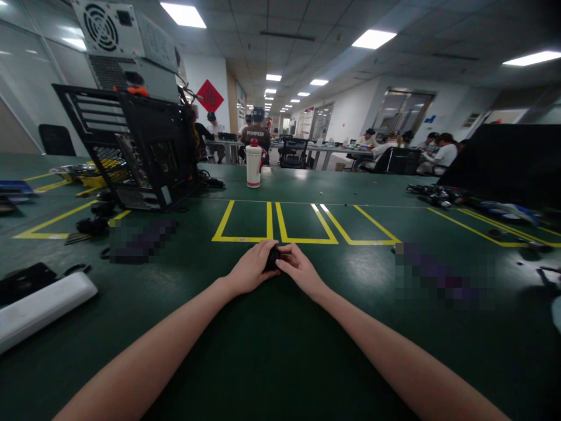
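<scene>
Between my two hands is a small round black object [272, 258], mostly covered by fingers, so its kind is unclear. My left hand [250, 268] wraps around its left side, with the thumb below and the fingers over the top. From the right, my right hand [300, 270] pinches it with thumb and fingertips. Both hands are low over the green table [280, 351], just in front of the yellow tape outlines [307, 241].
A black computer case [153, 146] with a power supply [127, 29] on top stands at the left. Behind the tape is a white bottle [253, 166]. A white bar-shaped object [48, 307] lies front left; cables [438, 195] lie at right. People sit farther back.
</scene>
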Motion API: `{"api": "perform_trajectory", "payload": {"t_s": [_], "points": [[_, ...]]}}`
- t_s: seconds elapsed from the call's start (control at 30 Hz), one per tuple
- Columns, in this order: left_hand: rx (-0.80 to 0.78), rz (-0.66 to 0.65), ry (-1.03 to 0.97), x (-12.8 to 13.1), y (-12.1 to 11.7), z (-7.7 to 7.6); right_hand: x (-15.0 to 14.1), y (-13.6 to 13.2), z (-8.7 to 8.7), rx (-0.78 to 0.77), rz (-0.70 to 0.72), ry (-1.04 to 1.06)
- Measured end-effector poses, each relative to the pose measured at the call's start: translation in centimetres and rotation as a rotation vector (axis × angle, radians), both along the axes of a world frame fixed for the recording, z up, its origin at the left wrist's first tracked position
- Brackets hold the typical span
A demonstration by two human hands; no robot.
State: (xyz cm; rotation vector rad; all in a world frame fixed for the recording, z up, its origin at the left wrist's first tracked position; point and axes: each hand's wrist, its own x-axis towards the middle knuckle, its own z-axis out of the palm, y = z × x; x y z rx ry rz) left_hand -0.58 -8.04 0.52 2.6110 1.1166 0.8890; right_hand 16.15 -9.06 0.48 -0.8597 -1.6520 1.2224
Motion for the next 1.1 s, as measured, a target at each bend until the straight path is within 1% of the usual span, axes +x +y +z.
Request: {"api": "perform_trajectory", "payload": {"t_s": [0.13,0.33,0.6,0.8,1.1], "points": [[0.019,0.001,0.0,0.06,0.19,-0.18,-0.15,0.05,0.0,0.024,-0.016,0.012],[0.025,0.0,0.006,0.11,0.39,-0.39,-0.22,0.39,-0.22,0.01,-0.043,-0.002],[0.012,-0.001,0.008,0.03,0.2,-0.12,-0.02,0.3,-0.16,-0.021,0.02,0.006],[0.013,0.002,0.009,0.06,0.05,0.03,-0.05,0.32,-0.2,0.042,-0.035,-0.011],[0.015,0.004,0.007,0.01,0.31,-0.28,-0.06,0.44,-0.44,0.014,-0.053,-0.043]]}}
